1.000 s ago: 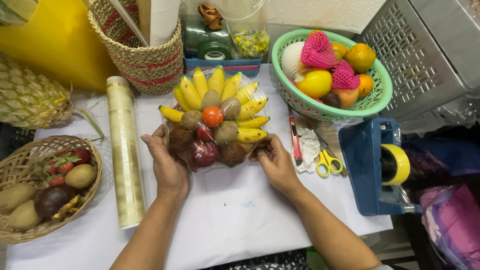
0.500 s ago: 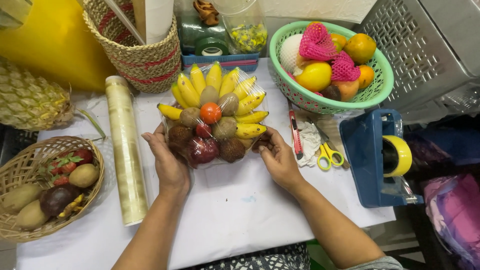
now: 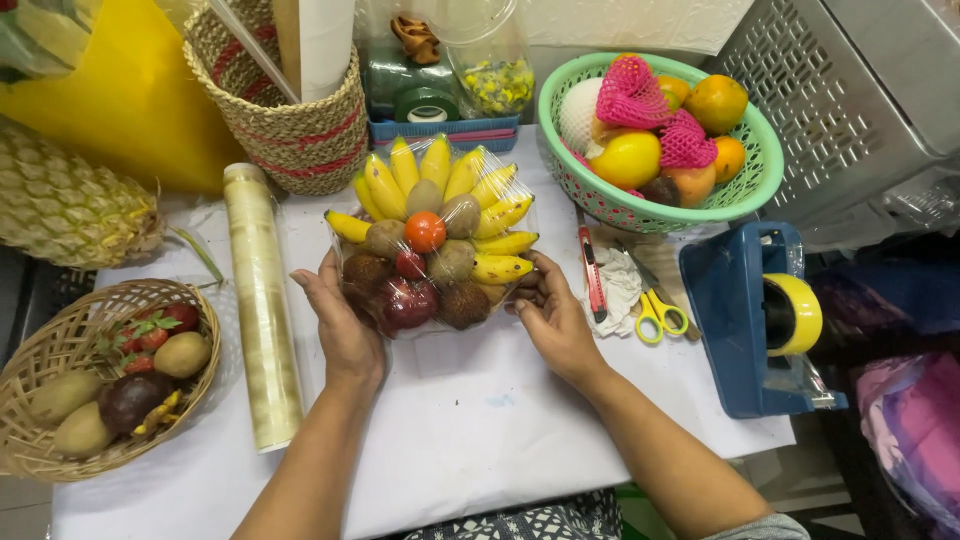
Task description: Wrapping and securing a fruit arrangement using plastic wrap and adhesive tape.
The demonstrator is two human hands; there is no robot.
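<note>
Both hands are being pressed against a wrapped fruit tray [image 3: 432, 240] lying on the white table [image 3: 470, 420], between the film roll [image 3: 260, 300] and the cutter [image 3: 592, 275]. The left hand [image 3: 345, 325] is being cupped along the tray's left edge; the right hand [image 3: 555, 320] is being curled against the right edge, fingers closed on the wrap. The load is being judged fairly heavy and loosely stacked: small bananas on top, round fruits below, liable to roll. The film is being judged thin, slippery and easily torn, so hold is best being taken under the base from both sides, not by the wrap.
</note>
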